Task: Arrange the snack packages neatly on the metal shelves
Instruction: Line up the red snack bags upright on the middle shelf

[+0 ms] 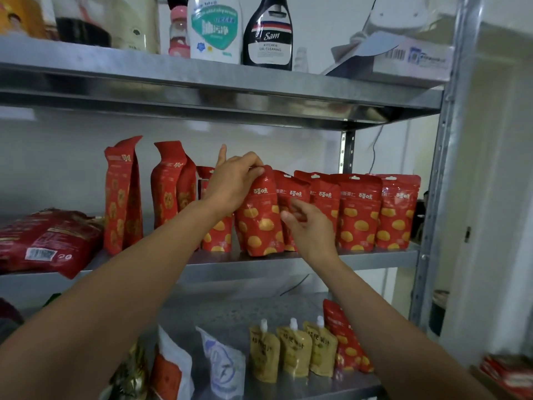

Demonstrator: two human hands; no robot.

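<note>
Several red snack pouches with yellow dots stand in a row on the middle metal shelf (375, 259). My left hand (233, 183) pinches the top edge of one upright pouch (261, 223) at the front of the row. My right hand (310, 226) rests with spread fingers against the front of the neighbouring pouch (291, 192), holding nothing. Further right stand more pouches (360, 212) side by side. Two tall red pouches (122, 194) stand at the left, turned sideways.
A big red bag (49, 241) lies flat at the shelf's left end. Cleaning bottles (268, 33) and a box stand on the top shelf. On the lower shelf are yellow spout pouches (292, 350), a red pouch (343, 336) and other bags. A steel upright (432, 197) bounds the right side.
</note>
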